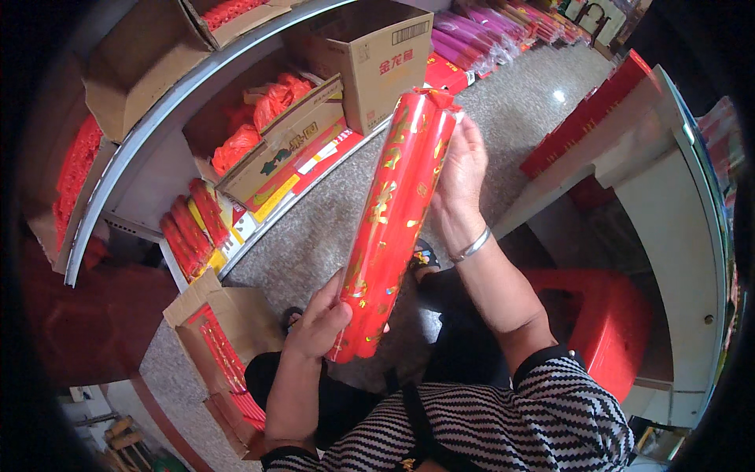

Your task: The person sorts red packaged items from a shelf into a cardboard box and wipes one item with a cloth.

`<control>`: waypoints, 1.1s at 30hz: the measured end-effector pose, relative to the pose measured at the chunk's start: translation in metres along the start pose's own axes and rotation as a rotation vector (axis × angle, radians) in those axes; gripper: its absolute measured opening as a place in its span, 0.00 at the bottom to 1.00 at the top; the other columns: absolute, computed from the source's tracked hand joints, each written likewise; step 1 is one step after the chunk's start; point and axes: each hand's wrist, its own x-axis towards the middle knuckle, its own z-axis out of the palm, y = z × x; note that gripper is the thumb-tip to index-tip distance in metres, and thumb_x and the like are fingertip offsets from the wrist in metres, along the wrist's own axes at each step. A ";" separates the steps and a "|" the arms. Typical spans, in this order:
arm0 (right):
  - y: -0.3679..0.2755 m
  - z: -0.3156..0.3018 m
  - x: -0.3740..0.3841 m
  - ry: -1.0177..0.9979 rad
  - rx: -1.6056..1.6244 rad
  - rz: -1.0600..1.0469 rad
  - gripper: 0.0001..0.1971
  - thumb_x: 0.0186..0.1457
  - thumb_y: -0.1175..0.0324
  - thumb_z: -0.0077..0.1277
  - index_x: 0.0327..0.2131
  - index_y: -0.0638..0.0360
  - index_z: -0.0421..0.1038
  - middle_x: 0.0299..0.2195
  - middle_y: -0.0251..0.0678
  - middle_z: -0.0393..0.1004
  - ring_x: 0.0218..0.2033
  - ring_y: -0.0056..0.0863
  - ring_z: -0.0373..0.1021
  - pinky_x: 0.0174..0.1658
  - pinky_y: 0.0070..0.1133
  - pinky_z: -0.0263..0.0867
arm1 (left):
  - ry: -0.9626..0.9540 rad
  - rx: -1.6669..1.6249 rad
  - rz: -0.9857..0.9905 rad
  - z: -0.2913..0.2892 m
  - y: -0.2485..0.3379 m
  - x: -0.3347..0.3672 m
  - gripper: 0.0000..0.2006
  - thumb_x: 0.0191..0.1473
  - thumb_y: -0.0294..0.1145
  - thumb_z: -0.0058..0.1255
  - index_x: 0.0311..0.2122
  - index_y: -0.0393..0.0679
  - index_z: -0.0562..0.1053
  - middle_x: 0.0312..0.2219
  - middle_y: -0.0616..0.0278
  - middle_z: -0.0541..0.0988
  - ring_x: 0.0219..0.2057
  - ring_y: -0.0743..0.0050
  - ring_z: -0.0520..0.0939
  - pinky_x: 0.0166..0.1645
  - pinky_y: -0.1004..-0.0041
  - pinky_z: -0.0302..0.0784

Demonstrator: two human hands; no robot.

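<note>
A pack of two long red candles (391, 212) with gold decoration and a clear wrapper is held up in front of me, slanting from lower left to upper right. My left hand (318, 322) grips its near end, with the thumb on top. At the far end, my right hand (462, 165) is closed around the right side, its fingertips partly hidden behind the pack. A silver bracelet (470, 245) sits on my right wrist.
An open cardboard box (224, 318) with red sticks stands on the floor at left. Shelves hold cartons (370, 71), red plastic bags (267, 114) and red packs (193, 224). A red stool (613, 330) and a white cabinet (668, 220) are at right. Pink packs (472, 35) lie far off.
</note>
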 end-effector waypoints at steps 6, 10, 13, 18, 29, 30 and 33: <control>-0.006 0.014 -0.026 -0.382 0.399 0.530 0.28 0.53 0.45 0.41 0.45 0.60 0.61 0.37 0.41 0.72 0.34 0.27 0.72 0.37 0.26 0.72 | 0.000 -0.081 -0.004 -0.003 0.005 0.001 0.40 0.45 0.56 0.49 0.55 0.35 0.53 0.38 0.41 0.71 0.30 0.57 0.78 0.33 0.63 0.76; 0.001 0.003 -0.024 -0.423 0.163 0.470 0.33 0.47 0.42 0.48 0.46 0.61 0.60 0.37 0.40 0.72 0.34 0.28 0.73 0.37 0.25 0.72 | 0.055 -0.056 0.007 0.000 0.007 0.004 0.42 0.45 0.56 0.50 0.55 0.34 0.52 0.39 0.41 0.71 0.30 0.56 0.78 0.34 0.62 0.77; 0.002 0.004 -0.027 -0.317 0.117 0.467 0.28 0.48 0.47 0.49 0.42 0.63 0.63 0.34 0.39 0.73 0.32 0.26 0.72 0.37 0.23 0.71 | 0.068 -0.049 0.000 0.002 0.010 0.004 0.43 0.44 0.57 0.50 0.55 0.33 0.51 0.41 0.43 0.70 0.33 0.55 0.78 0.35 0.62 0.76; 0.002 0.010 -0.021 -0.113 0.126 0.500 0.21 0.50 0.51 0.47 0.37 0.59 0.63 0.28 0.36 0.72 0.28 0.24 0.72 0.33 0.22 0.70 | 0.078 0.378 -0.008 -0.030 0.003 -0.001 0.34 0.47 0.42 0.53 0.54 0.34 0.55 0.41 0.51 0.70 0.34 0.73 0.77 0.39 0.75 0.73; 0.031 0.017 -0.036 -0.376 -0.261 0.576 0.21 0.57 0.50 0.37 0.35 0.61 0.66 0.26 0.32 0.71 0.22 0.16 0.68 0.25 0.13 0.65 | 0.553 -0.005 0.038 -0.040 0.027 -0.081 0.25 0.49 0.32 0.49 0.52 0.35 0.59 0.43 0.55 0.71 0.42 0.67 0.74 0.44 0.66 0.72; 0.031 0.025 -0.040 -0.427 -0.312 0.587 0.19 0.57 0.52 0.38 0.33 0.60 0.67 0.24 0.32 0.71 0.21 0.16 0.67 0.24 0.13 0.63 | 0.597 -0.048 0.061 -0.047 0.036 -0.087 0.28 0.49 0.33 0.50 0.53 0.35 0.57 0.44 0.54 0.71 0.42 0.65 0.74 0.44 0.62 0.73; 0.037 0.027 -0.058 -0.503 -0.397 0.647 0.14 0.56 0.58 0.43 0.32 0.60 0.67 0.23 0.29 0.70 0.21 0.12 0.65 0.24 0.12 0.61 | 0.807 -0.058 0.180 -0.082 0.056 -0.104 0.22 0.51 0.34 0.47 0.51 0.38 0.60 0.41 0.54 0.72 0.39 0.64 0.76 0.41 0.63 0.74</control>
